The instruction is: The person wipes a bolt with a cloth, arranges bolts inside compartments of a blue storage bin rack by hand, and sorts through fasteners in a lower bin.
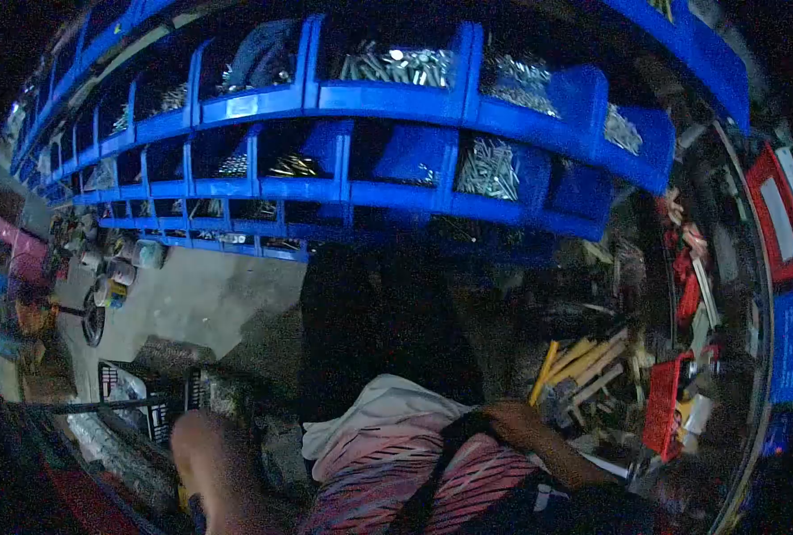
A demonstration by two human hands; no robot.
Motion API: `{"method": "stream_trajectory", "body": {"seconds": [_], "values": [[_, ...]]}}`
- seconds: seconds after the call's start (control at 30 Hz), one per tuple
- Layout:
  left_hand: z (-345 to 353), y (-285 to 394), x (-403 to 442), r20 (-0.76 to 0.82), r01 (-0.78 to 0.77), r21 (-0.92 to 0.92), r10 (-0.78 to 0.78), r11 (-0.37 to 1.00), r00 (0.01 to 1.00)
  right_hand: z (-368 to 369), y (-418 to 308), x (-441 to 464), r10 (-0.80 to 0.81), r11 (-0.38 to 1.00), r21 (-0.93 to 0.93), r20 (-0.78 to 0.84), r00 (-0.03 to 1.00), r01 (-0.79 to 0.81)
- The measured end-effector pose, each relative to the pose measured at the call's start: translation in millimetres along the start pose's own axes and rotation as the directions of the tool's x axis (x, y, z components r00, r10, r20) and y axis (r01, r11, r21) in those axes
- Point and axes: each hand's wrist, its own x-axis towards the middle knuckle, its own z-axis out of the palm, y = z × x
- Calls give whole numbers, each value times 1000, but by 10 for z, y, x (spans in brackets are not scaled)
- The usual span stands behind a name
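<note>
Low on the left is my left hand point(202, 446), a rounded, dim shape whose fingers I cannot make out. It is nearest to a dark plastic crate point(156, 415). At my waist, my right hand point(511, 419) lies against a dark strap point(454, 437) that crosses my pink and blue striped shirt point(379, 455). Its fingers are lost in shadow, so whether it grips the strap is unclear. White cloth point(388, 397) shows along the shirt's edge.
Rows of blue bins point(388, 100) holding screws and small metal parts rise in front. Concrete floor point(209, 294) shows at left, with several tubs point(120, 272). At right are yellow sticks point(584, 361), a red basket point(664, 406) and a curved metal edge point(764, 294).
</note>
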Motion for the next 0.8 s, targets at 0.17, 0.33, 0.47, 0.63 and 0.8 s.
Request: {"method": "stream_trajectory", "body": {"seconds": [0.17, 0.33, 0.47, 0.63, 0.8], "values": [[308, 56, -834, 562, 652, -707, -342, 274, 753, -543, -315, 378, -98, 991, -74, 130, 987, 108], [710, -54, -1183, 589, 683, -492, 371, -540, 718, -435, -81, 514, -209, 976, -61, 11, 978, 210], [863, -138, -1293, 414, 610, -311, 474, -729, 777, -729, -228, 711, -192, 972, -120, 98, 977, 203], [946, -401, -1139, 534, 98, -430, -165, -898, 829, -1169, -600, 1104, -190, 960, -121, 381, 905, 253], [1273, -334, -825, 788, 731, -550, 40, -403, 615, -1074, -412, 1397, -305, 952, 97, 429, 851, 292]]}}
